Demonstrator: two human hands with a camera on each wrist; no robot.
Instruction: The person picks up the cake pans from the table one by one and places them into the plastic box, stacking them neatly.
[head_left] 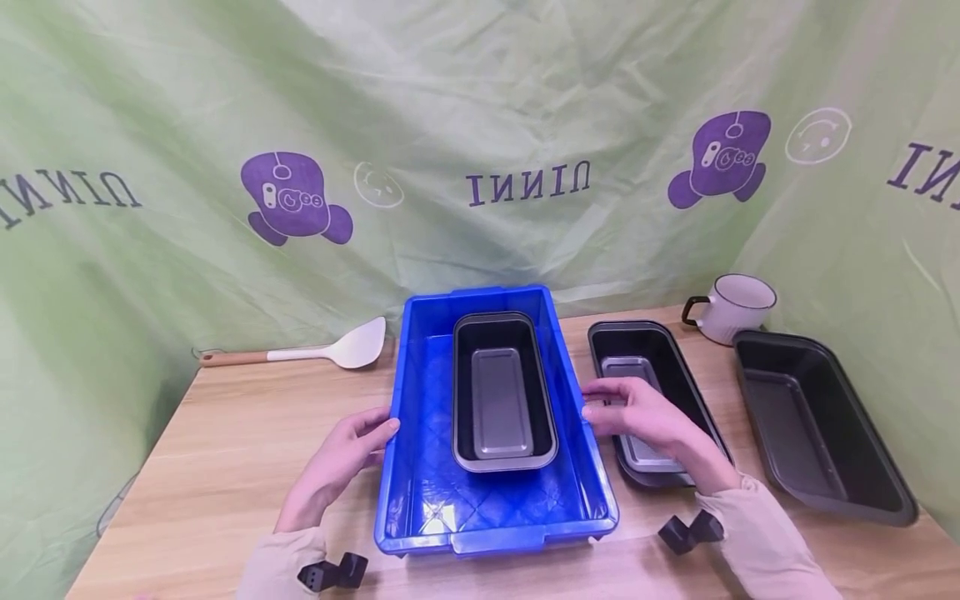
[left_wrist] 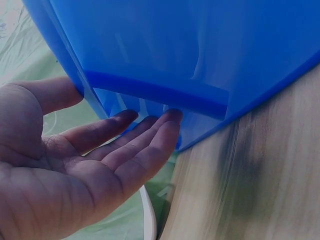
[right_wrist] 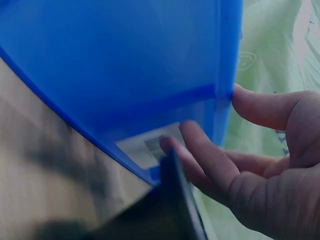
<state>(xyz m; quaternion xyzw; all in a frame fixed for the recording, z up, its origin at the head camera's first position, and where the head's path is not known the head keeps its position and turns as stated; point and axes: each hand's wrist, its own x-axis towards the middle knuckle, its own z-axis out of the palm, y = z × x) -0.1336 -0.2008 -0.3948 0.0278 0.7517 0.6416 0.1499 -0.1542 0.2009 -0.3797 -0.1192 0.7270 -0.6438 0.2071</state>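
Observation:
A blue plastic bin [head_left: 498, 537] stands on the table, with a dark loaf pan [head_left: 504, 400] lying inside it. My left hand [head_left: 341, 462] is at the bin's left side, its thumb at the rim. In the left wrist view, the loosely bent fingers [left_wrist: 150, 142] reach to the outer wall below a ridge. On the opposite side, my right hand [head_left: 641, 412] has its thumb at the rim. Its fingers [right_wrist: 210, 157] lie by a white label [right_wrist: 150, 145] on the outer wall; whether they all touch it I cannot tell.
Beneath my right forearm lies a second loaf pan [head_left: 686, 379]; a larger dark pan [head_left: 817, 417] is farther right. Behind them stands a white mug [head_left: 738, 307] with a black handle. A white spatula [head_left: 356, 343] with a wooden handle rests at back left, before the green curtain [head_left: 480, 100].

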